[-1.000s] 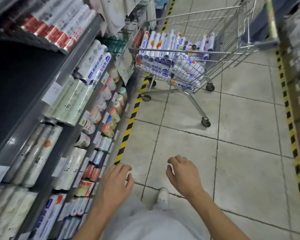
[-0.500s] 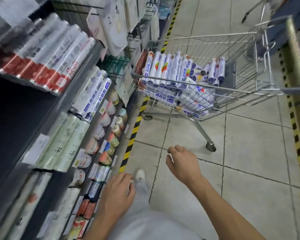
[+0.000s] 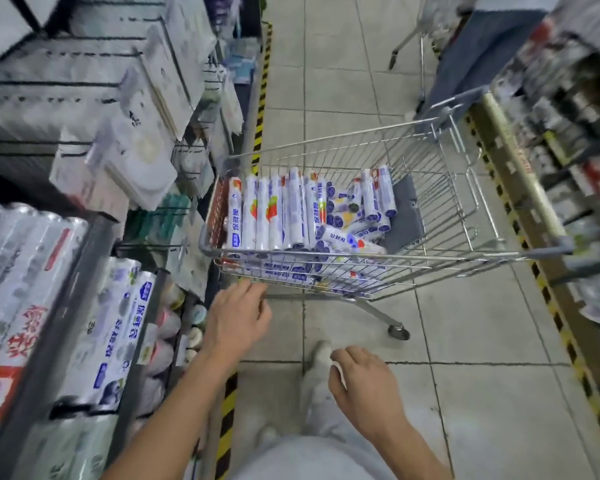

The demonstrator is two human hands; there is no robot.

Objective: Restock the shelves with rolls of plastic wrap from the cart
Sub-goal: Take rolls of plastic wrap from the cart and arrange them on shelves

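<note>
A metal shopping cart [image 3: 388, 258] stands in the aisle ahead of me. Several white and blue rolls of plastic wrap [image 3: 291, 213] lie in its left half. My left hand [image 3: 238, 320] reaches forward just below the cart's near left corner, fingers loosely curled, holding nothing. My right hand [image 3: 364, 386] hangs lower and nearer to me, fingers curled, also holding nothing. Shelves [image 3: 94, 271] on the left carry more rolls of wrap [image 3: 115, 334].
A yellow and black floor stripe [image 3: 229, 410] runs along the left shelf base. Another shelf unit [image 3: 575, 188] lines the right side of the aisle. A second cart [image 3: 426, 36] stands farther back. My legs and a white shoe [image 3: 321, 355] show below.
I have stepped closer to the cart, which now fills the middle of the view. My left hand has risen toward the cart's near corner. Both hands still hold nothing.
</note>
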